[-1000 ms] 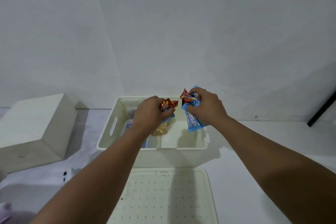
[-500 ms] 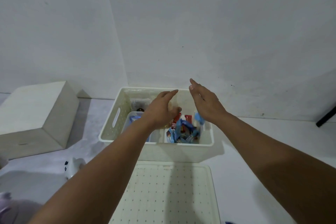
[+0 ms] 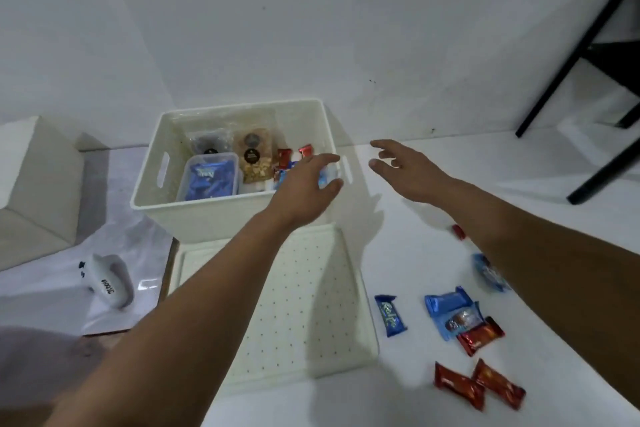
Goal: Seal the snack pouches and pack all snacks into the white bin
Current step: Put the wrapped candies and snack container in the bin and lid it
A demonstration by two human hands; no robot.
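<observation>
The left hand [image 3: 304,180] hovers, fingers loose, above the white bin [image 3: 221,215]; the right hand [image 3: 403,168] spreads empty beside it, over the bench [image 3: 415,288].

My left forearm [image 3: 194,295] and right forearm [image 3: 540,253] are bare, sleeveless to the frame's edge; both hands wear nothing.

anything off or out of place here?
Nothing spilled or damaged. What stands out: several wrapped snacks lie loose on the table right of the lid, outside the white bin. Both hands, left and right, are open and hold nothing.
</observation>
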